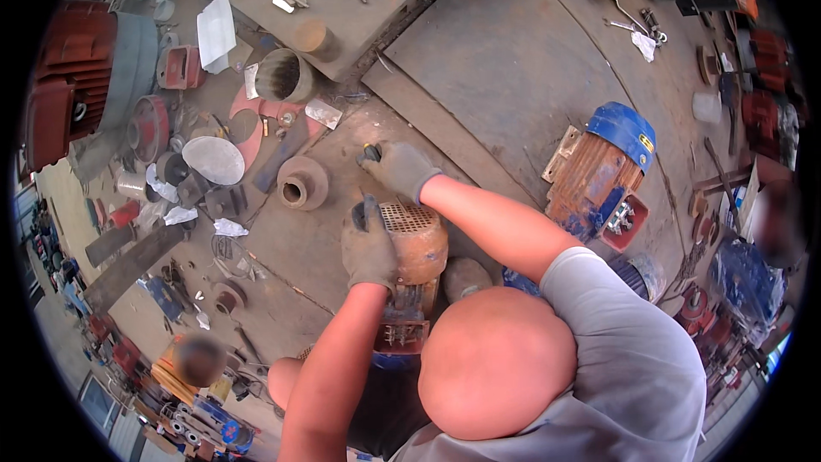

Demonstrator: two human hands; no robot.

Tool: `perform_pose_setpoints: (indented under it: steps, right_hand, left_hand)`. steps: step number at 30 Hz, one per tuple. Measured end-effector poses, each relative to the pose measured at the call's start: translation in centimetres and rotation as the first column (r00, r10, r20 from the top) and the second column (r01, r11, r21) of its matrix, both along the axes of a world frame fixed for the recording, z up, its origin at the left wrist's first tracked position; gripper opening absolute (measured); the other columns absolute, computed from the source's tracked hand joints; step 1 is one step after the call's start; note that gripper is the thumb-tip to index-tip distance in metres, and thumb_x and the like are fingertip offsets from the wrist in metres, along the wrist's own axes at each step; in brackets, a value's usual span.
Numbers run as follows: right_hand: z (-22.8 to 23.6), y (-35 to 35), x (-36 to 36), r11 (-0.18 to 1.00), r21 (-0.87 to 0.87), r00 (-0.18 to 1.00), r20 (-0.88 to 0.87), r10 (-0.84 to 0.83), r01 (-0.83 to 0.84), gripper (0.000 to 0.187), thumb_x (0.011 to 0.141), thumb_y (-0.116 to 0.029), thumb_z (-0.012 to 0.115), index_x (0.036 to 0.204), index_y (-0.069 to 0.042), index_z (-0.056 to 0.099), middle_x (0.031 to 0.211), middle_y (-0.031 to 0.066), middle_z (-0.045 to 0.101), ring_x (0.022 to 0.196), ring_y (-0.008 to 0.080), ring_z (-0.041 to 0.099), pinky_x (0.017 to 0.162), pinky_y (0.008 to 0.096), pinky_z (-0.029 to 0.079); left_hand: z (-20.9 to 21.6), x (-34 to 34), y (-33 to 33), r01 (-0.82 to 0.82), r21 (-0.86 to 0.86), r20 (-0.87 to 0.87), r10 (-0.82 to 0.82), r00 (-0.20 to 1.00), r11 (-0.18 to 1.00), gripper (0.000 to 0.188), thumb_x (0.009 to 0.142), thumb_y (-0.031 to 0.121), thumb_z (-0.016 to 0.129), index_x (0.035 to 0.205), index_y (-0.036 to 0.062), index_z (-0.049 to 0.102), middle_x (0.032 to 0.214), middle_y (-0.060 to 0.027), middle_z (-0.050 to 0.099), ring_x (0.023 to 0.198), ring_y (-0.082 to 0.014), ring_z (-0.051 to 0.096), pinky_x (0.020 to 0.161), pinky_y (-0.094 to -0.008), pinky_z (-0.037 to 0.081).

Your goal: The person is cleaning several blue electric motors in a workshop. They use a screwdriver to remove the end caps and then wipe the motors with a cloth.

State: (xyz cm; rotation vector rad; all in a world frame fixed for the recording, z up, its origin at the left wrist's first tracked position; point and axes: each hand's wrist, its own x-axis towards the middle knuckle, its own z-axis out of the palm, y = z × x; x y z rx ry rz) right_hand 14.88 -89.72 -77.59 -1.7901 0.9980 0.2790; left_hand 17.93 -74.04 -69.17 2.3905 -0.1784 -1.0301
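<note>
In the head view, the left hand (369, 244), gloved, lies over the grilled end cover of an orange electric motor (416, 248) that sits on the workshop floor (505, 68) between the person's knees, fingers clasped on its edge. The right hand (400, 169), also gloved, is clenched around a small dark tool (371, 153) just beyond the motor. A second motor with a blue cap (603, 167) lies well apart to the right. A rusty flanged ring (301, 183) rests near the left.
</note>
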Motion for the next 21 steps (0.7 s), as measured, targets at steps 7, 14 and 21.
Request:
perform_pose_setpoints:
  steps: [7,14,21]
  right_hand:
    - [2.4,-1.1,-3.1,0.931,0.189,0.942,0.060,-0.329,0.313,0.051,0.103,-0.051,0.067,0.113,-0.002,0.075,0.103,0.0280,0.076,0.101,0.0445,0.074,0.090,0.0505,0.057]
    - [4.3,0.8,-8.8,0.997,0.034,0.901,0.426,-0.079,0.071,0.044,0.105,-0.043,0.067,0.123,-0.004,0.071,0.105,0.0258,0.076,0.100,0.0449,0.074,0.089,0.0508,0.057]
    - [1.3,0.1,0.2,0.947,0.018,0.947,0.027,0.321,-0.322,0.052,0.105,-0.051,0.061,0.115,-0.003,0.076,0.114,0.0262,0.077,0.108,0.0444,0.074,0.095,0.0521,0.057]
  left_hand:
    - [0.0,0.4,0.4,0.049,0.015,0.024,-0.050,0.998,0.999,0.057,0.113,0.049,0.052,0.132,-0.0007,0.071,0.132,-0.0260,0.071,0.124,-0.0440,0.066,0.106,-0.0496,0.050]
    - [0.1,0.2,0.3,0.040,-0.005,0.027,-0.040,0.999,0.999,0.057,0.113,0.048,0.051,0.132,-0.0019,0.071,0.133,-0.0276,0.070,0.125,-0.0450,0.065,0.107,-0.0499,0.049]
    - [0.4,0.2,-0.3,0.064,-0.028,0.023,-0.063,0.998,0.998,0.054,0.114,0.045,0.050,0.131,-0.0015,0.071,0.131,-0.0287,0.070,0.124,-0.0471,0.064,0.105,-0.0509,0.049]
